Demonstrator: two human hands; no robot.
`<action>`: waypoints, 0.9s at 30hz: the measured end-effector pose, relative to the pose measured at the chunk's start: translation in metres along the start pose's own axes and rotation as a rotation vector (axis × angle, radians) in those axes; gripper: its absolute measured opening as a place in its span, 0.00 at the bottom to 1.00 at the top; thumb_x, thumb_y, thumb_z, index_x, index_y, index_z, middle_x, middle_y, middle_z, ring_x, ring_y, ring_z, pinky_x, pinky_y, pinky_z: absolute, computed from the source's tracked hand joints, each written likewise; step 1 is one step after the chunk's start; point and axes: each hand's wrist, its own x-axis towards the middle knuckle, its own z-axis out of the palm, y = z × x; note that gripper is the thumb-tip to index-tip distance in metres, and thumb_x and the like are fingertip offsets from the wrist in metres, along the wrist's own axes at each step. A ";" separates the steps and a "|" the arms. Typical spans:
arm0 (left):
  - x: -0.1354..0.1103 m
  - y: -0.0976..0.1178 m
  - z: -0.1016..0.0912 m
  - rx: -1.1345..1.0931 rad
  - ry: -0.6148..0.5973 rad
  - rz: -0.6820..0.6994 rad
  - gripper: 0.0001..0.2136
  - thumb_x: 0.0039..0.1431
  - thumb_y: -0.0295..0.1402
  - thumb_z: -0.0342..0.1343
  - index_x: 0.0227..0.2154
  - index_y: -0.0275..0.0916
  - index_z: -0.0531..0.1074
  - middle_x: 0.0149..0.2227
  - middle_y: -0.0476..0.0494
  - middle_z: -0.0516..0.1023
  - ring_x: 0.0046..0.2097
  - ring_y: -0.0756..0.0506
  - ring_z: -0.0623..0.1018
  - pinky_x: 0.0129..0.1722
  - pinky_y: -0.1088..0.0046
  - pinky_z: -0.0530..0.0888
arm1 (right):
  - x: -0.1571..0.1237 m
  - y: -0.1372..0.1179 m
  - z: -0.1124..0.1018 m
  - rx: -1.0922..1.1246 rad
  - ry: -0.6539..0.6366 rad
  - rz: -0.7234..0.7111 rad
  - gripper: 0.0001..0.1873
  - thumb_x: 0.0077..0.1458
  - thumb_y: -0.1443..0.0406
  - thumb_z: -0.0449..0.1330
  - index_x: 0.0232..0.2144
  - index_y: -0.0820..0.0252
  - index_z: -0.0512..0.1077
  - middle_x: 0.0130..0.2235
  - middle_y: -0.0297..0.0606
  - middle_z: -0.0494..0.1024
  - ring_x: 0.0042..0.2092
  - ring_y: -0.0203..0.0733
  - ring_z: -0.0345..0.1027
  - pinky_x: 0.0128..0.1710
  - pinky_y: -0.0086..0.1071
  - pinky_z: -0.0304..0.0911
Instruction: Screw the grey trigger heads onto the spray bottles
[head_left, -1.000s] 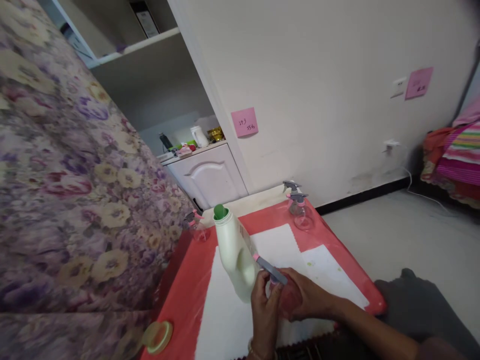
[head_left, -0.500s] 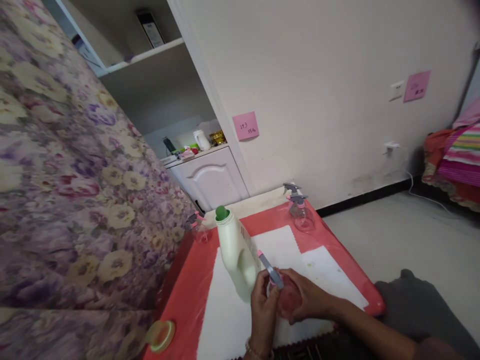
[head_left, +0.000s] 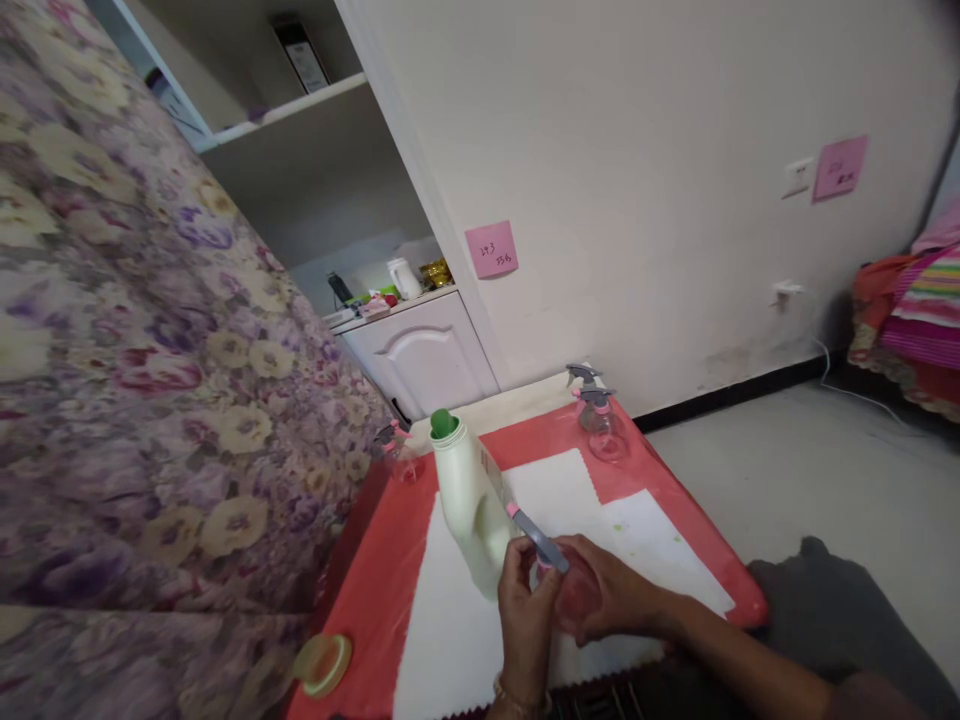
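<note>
A clear spray bottle [head_left: 579, 592] with a grey and pink trigger head is between my two hands, low in the head view. My left hand [head_left: 526, 600] pinches the neck and spray head, its fingers closed around them. Wrapped around the bottle's round body is my right hand [head_left: 616, 590]. The grey nozzle, pink at its tip, points up and to the left. Just beyond my left hand stands a large pale green jug [head_left: 472, 505], uncapped, with a green spout at its mouth. The lower side of the bottle is partly hidden by my fingers.
Two spray bottles [head_left: 606, 435] stand at the table's far right corner, and another spray bottle [head_left: 405, 462] at the far left. A pale green cap [head_left: 324, 665] lies on the red table [head_left: 367, 590] at near left. White paper [head_left: 442, 650] lies under the jug. A floral curtain [head_left: 172, 400] borders the left.
The spray head has turned slightly, its nozzle tip shifting a little left in my left hand. My right hand keeps its hold on the bottle body. The jug stays put.
</note>
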 end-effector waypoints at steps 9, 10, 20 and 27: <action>-0.004 0.005 -0.005 0.003 -0.108 -0.031 0.16 0.53 0.37 0.62 0.44 0.38 0.73 0.45 0.41 0.77 0.50 0.40 0.75 0.53 0.64 0.68 | -0.001 0.002 0.000 0.019 -0.020 -0.014 0.55 0.28 0.63 0.76 0.60 0.56 0.59 0.60 0.47 0.66 0.61 0.58 0.59 0.60 0.50 0.56; -0.004 0.006 -0.004 0.001 -0.089 -0.028 0.15 0.52 0.37 0.62 0.42 0.38 0.74 0.44 0.41 0.78 0.48 0.41 0.75 0.52 0.64 0.69 | -0.001 0.002 0.000 0.011 -0.017 -0.021 0.55 0.28 0.64 0.76 0.60 0.56 0.59 0.60 0.46 0.66 0.60 0.58 0.60 0.60 0.49 0.56; -0.007 0.003 -0.002 0.030 -0.088 -0.023 0.16 0.54 0.36 0.61 0.45 0.39 0.73 0.47 0.41 0.77 0.51 0.40 0.74 0.54 0.63 0.68 | -0.003 0.006 0.001 -0.007 -0.005 -0.031 0.54 0.28 0.69 0.74 0.59 0.54 0.59 0.60 0.45 0.67 0.59 0.58 0.61 0.58 0.49 0.58; -0.009 0.000 0.007 0.001 0.066 -0.012 0.13 0.49 0.35 0.65 0.37 0.38 0.74 0.39 0.44 0.78 0.44 0.43 0.76 0.48 0.67 0.71 | -0.005 -0.007 0.000 0.011 0.002 0.038 0.51 0.27 0.71 0.73 0.57 0.53 0.62 0.55 0.40 0.71 0.54 0.55 0.66 0.53 0.46 0.65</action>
